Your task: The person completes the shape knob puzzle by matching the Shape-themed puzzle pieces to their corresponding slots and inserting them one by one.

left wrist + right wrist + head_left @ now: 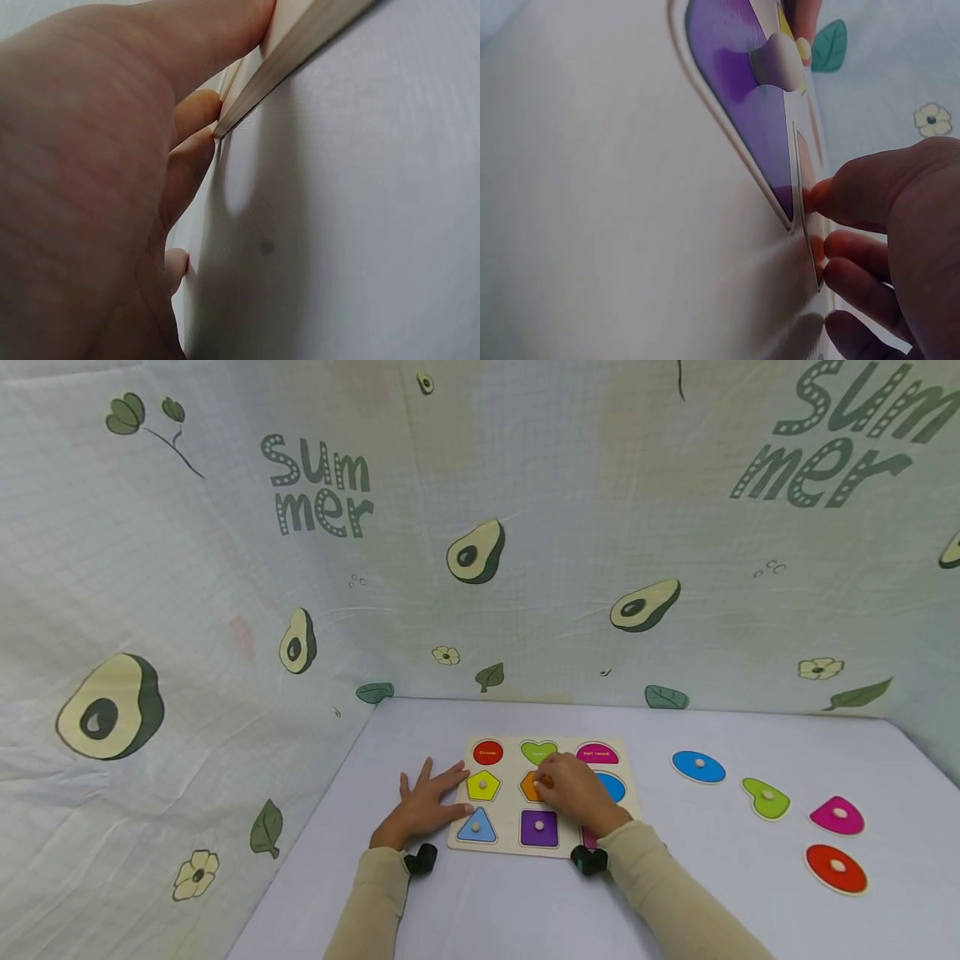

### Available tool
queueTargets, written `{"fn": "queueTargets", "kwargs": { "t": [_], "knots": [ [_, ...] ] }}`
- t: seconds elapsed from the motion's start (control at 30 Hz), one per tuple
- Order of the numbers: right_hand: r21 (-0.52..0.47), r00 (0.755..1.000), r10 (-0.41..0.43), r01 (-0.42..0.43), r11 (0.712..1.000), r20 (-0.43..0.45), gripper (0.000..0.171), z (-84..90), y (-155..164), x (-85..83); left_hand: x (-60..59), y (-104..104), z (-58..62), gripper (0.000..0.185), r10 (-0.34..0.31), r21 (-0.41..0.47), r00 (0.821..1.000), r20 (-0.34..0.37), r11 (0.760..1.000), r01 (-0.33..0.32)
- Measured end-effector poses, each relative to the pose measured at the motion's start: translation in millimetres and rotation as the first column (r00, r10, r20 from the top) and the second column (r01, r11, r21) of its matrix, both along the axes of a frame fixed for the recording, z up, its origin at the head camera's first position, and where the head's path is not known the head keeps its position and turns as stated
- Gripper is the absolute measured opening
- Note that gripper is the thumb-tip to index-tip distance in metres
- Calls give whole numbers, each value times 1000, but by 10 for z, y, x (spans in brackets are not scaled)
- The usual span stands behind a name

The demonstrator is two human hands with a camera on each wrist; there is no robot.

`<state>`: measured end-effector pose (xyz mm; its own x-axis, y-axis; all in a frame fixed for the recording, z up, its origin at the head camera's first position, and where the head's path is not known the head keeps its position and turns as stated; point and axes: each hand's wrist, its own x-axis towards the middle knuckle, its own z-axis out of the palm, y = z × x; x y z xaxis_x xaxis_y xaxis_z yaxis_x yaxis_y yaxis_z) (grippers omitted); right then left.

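Observation:
A wooden shape puzzle board lies flat on the white table. My left hand rests flat on the table with fingers spread, its fingertips against the board's left edge. My right hand is curled over the board's middle and pinches the orange piece. In the right wrist view the right hand's fingers touch that piece's thin orange edge beside the purple square. A yellow pentagon, a blue triangle and the purple square sit in the board.
Loose pieces lie on the table to the right: a blue oval, a green heart, a pink half-round and a red circle. Avocado-print fabric walls the table at the back and left.

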<state>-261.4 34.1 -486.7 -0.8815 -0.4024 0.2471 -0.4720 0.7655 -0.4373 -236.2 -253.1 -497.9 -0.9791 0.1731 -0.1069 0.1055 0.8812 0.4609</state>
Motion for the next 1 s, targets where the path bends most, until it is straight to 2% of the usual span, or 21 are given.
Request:
{"fn": "queueTargets", "kwargs": {
  "t": [0.23, 0.4, 0.5, 0.77, 1.0],
  "knots": [
    [-26, 999, 2, -1, 1000, 40, 11, 6, 21, 1, 7, 10, -4, 75, 1, -7, 1000, -5, 1000, -1],
    [-121, 991, -2, 18, 992, 133, 13, 33, 44, 8, 13, 15, 16, 74, -1, -6, 1000, -6, 1000, 1],
    [-186, 984, 2, 31, 982, 176, 17, 67, 64, 33, 10, 15, 13, 74, -1, -5, 1000, -7, 1000, 1],
    [-321, 975, -3, 75, 944, 220, 18, 197, 159, 128, -3, -4, 8, 76, 0, -17, 1000, 3, 1000, 0],
    [-358, 974, -20, 102, 928, 226, 19, 326, 293, 189, -3, 3, 7, 76, -2, -14, 1000, 2, 1000, 2]
  ]
}}
